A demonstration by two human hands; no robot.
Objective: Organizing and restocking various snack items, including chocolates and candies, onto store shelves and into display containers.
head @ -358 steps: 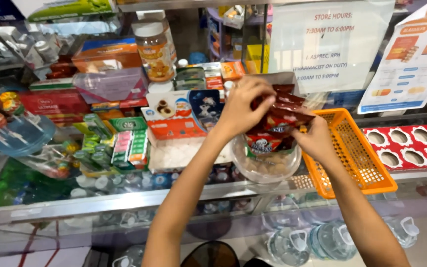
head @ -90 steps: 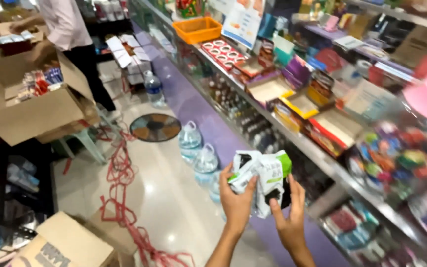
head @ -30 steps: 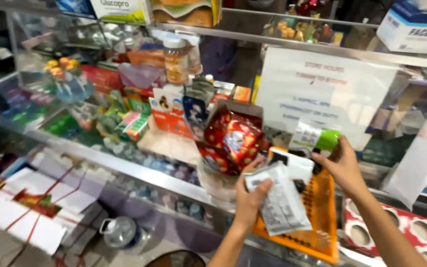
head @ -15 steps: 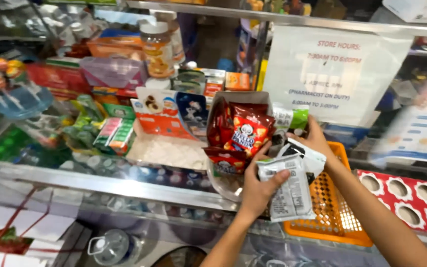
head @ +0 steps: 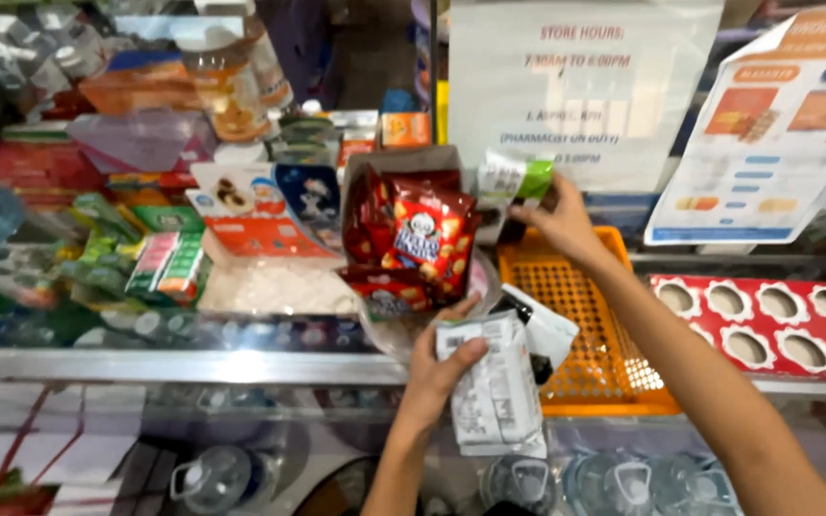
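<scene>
My left hand (head: 437, 368) grips a small stack of white and grey sachet packs (head: 499, 387) over the front edge of the glass counter. My right hand (head: 561, 222) is farther back, holding one white and green pack (head: 518, 183) above the rear rim of an orange mesh basket (head: 585, 315). Just left of both hands stands a clear round bowl (head: 389, 334) stuffed with red snack packets (head: 423, 239).
A shallow white tray (head: 274, 287) and green and red small boxes (head: 169, 263) lie to the left on the counter. A red display card with round holes (head: 767, 320) lies to the right. Two paper notices (head: 576, 86) stand behind. Water jugs (head: 614, 483) sit on the floor below.
My right hand has reached back and up with the green and white pack to the basket's far edge. My left hand still holds the stack, now lower and nearer the counter front.
</scene>
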